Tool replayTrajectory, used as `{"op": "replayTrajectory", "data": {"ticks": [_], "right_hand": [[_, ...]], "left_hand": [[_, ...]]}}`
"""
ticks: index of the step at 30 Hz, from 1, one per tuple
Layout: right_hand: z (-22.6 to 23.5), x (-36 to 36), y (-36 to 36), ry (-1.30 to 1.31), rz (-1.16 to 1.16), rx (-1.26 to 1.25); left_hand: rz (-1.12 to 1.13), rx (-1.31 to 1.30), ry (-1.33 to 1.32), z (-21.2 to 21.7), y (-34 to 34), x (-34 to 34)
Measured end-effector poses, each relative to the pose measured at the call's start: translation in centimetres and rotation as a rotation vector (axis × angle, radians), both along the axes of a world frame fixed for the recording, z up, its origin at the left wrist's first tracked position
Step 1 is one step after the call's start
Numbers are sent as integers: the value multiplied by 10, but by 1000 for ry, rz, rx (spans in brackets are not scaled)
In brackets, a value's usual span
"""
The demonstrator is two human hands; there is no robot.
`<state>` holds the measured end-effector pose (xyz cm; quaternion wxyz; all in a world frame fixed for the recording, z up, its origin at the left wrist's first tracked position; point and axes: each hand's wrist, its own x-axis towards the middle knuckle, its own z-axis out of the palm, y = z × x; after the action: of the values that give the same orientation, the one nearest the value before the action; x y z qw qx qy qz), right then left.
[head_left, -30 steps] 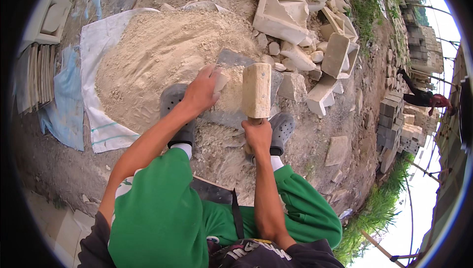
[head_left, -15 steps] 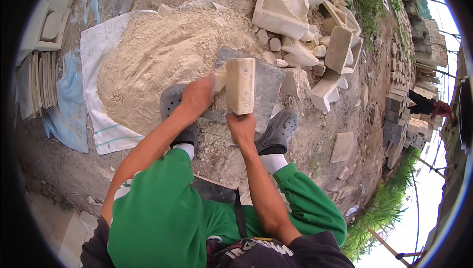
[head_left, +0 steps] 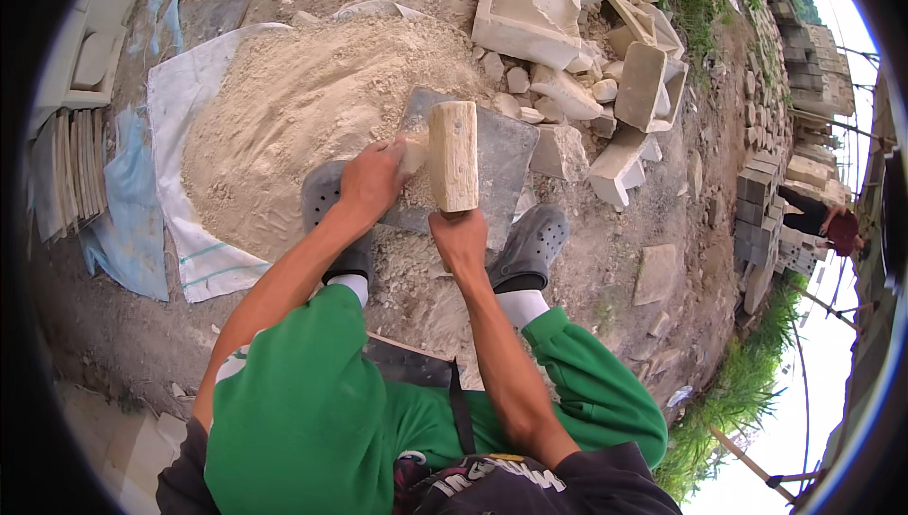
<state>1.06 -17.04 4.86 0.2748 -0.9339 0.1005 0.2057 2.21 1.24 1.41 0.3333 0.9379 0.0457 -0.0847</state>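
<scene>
My right hand (head_left: 461,239) is wrapped around the short handle of a wooden mallet (head_left: 453,156). Its pale block head is raised over a dark grey slab (head_left: 506,151) on the ground between my feet. My left hand (head_left: 374,179) has its fingers closed on a pale stone chunk (head_left: 416,152) at the slab's left part. The mallet head is just right of that chunk and hides part of the slab. Beyond my left hand, a heap of crushed beige rubble (head_left: 293,108) is spread on a white sheet (head_left: 180,99).
Broken pale stone blocks (head_left: 530,18) are piled at the far right. My grey clogs (head_left: 532,245) flank the slab. At the left are a blue cloth (head_left: 132,212) and a stack of thin boards (head_left: 80,165). A person (head_left: 832,222) is by stacked blocks (head_left: 759,198) at the right edge.
The mallet head has tilted slightly, now showing more of its grained side. Both hands keep their holds. The whole scene has shifted a little left, and the distant person has changed posture.
</scene>
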Motion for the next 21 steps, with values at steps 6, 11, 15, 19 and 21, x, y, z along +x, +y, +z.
{"op": "replayTrajectory", "data": {"ticks": [6,11,15,19,21], "right_hand": [[51,13,5,-253,-102,325],[5,-9,0,-325,-97,374],[2,8,5,-12,-85,86],[55,8,11,-247,-96,319],[63,13,14,-400,-74,485]], "left_hand": [[9,9,-47,-5,3,-5],[18,25,-107,3,0,-1],[20,40,-68,-2,6,5],[-6,74,-127,-2,6,-6],[-21,82,-130,4,5,-3]]}}
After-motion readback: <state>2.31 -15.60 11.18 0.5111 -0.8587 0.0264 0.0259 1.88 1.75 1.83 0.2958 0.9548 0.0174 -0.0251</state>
